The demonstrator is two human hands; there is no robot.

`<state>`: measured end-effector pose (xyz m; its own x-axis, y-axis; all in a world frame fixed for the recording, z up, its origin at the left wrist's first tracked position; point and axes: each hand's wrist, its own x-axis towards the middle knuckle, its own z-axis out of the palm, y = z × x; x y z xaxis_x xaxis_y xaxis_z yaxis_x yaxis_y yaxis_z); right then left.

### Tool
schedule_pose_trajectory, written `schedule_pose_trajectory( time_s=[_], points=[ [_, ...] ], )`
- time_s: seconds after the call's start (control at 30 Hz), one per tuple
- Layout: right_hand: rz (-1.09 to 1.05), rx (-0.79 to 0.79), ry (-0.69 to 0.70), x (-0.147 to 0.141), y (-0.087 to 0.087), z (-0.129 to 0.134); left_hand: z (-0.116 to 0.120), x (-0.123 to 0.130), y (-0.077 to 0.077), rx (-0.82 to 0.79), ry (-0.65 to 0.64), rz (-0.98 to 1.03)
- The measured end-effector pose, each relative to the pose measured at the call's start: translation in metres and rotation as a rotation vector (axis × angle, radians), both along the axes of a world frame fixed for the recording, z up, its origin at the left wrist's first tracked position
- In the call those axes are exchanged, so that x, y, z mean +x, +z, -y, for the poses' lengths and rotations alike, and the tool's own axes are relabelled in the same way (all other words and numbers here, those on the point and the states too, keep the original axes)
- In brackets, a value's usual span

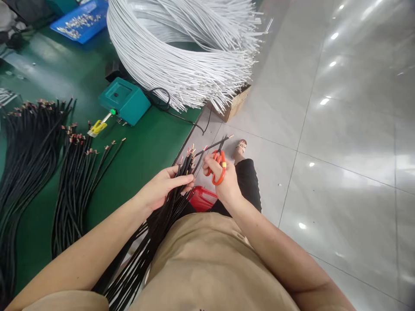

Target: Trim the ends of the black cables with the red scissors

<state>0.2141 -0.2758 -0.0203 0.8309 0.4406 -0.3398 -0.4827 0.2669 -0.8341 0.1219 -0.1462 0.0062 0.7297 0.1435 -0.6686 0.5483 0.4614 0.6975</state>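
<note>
My left hand (168, 185) is wrapped round a bundle of black cables (171, 205) near their stripped ends, where short coloured wires and bare copper show. The rest of the bundle hangs down across my lap. In my right hand (225, 177) are scissors with orange handles (219, 176), fingers closed round the loops and the blades pointing up and away from me. One black cable (212, 145) with a bare tip slants out of the bundle close to the blades. Whether the blades touch it I cannot tell.
On the green table (155, 151) lie two piles of black cables (32, 147) (73, 185), a teal device (125, 101) with a yellow tip, and a blue tray (81, 21) of small metal parts. White cables (181, 65) overhang a cardboard box (236, 103). Something red (202, 198) is below my hands.
</note>
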Motion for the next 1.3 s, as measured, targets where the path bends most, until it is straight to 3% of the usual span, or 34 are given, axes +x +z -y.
schedule_pose_trajectory(
  time_s=[0.13, 0.23, 0.4, 0.6, 0.7, 0.8, 1.03, 1.3],
  points=[
    [-0.212, 0.158, -0.147, 0.005, -0.004, 0.007, 0.002, 0.005, -0.006, 0.054, -0.012, 0.086],
    [-0.127, 0.139, -0.152, 0.006, -0.003, 0.011, 0.005, 0.006, -0.01, 0.083, -0.014, 0.113],
    [0.046, -0.053, 0.063, 0.004, 0.006, 0.011, 0.012, 0.006, -0.016, 0.135, -0.024, 0.135],
    [-0.026, -0.095, 0.354, 0.0, 0.005, 0.007, 0.006, 0.003, -0.027, 0.124, -0.003, 0.196],
    [-0.033, -0.144, 0.419, -0.001, 0.001, 0.007, 0.003, 0.001, -0.032, 0.141, -0.002, 0.223],
    [-0.01, -0.177, 0.389, 0.0, -0.003, 0.01, 0.002, 0.0, -0.036, 0.151, 0.029, 0.197],
    [0.024, -0.202, 0.175, 0.002, -0.005, 0.012, 0.0, -0.001, -0.036, 0.138, 0.04, 0.169],
    [0.019, -0.194, 0.259, 0.001, -0.002, 0.003, -0.003, -0.005, -0.039, 0.174, -0.056, 0.157]
  ],
)
